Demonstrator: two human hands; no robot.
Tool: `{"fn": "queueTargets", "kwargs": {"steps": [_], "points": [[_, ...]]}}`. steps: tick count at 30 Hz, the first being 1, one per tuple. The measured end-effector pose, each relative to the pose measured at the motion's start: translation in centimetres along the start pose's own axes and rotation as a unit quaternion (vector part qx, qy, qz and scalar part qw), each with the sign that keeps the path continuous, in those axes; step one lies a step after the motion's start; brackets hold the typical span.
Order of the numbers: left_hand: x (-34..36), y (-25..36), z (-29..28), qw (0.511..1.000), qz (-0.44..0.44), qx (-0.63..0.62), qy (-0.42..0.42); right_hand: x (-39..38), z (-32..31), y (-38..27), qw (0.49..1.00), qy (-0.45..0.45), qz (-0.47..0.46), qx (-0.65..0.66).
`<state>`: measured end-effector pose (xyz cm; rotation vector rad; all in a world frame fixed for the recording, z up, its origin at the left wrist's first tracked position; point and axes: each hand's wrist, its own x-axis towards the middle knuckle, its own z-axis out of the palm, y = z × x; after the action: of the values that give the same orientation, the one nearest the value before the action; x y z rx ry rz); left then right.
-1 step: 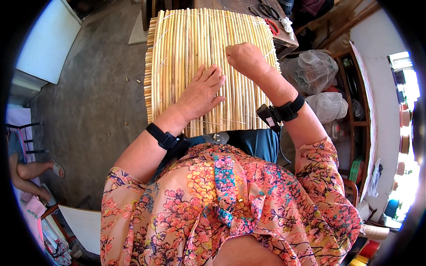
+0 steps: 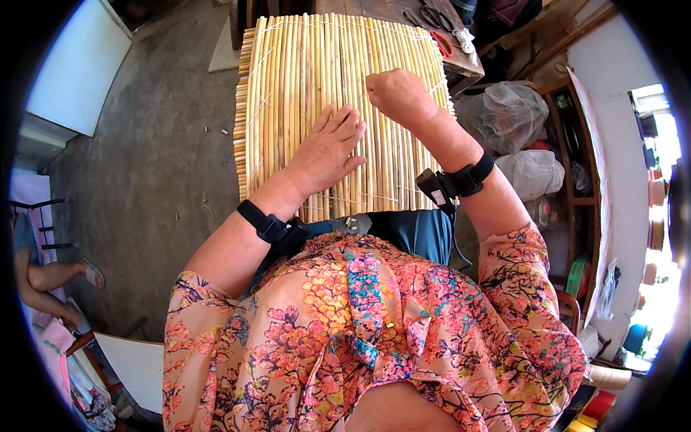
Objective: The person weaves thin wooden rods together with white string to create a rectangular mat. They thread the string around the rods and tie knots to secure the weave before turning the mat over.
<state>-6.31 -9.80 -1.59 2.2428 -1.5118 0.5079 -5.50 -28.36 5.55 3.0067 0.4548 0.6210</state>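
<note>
Left hand (image 2: 327,147) flat, fingers spread on reed mat (image 2: 288,86), right hand (image 2: 396,93) fisted on it

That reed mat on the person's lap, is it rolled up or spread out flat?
Spread flat. The reed mat lies open, its stalks side by side, with the left hand palm-down on it and the right hand closed at it.

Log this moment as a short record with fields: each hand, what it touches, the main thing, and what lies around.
left hand: left hand lies flat, fingers spread, palm down on the reed mat
right hand: right hand is closed in a loose fist, knuckles up, pressing on the mat near its right side
main thing: reed mat of pale straight stalks bound with thin string, lying across the lap
wrists: black band on the left, black band with a small device on the right
around: scissors on a wooden table beyond the mat; clear plastic bags to the right; grey concrete floor to the left
</note>
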Motion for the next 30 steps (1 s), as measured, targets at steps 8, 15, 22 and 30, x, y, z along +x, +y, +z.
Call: {"fn": "queueTargets", "kwargs": {"steps": [8,15,22,30], "points": [[0.0,0.1,0.0,1.0,0.005,0.0,-0.004,0.5,-0.4,-0.4,1.0,-0.021,-0.002,-0.001],[0.1,0.2,-0.1,1.0,-0.001,0.01,-0.013,1.8,-1.4,-1.1,0.99,-0.061,-0.091,-0.084],[0.0,0.3,0.1,1.0,0.0,0.012,-0.014,1.9,-1.6,-1.2,0.986,-0.094,-0.091,-0.101],[0.0,0.2,0.3,1.0,-0.002,0.009,-0.012,1.9,-1.1,-2.0,0.985,-0.08,-0.108,-0.107]]}}
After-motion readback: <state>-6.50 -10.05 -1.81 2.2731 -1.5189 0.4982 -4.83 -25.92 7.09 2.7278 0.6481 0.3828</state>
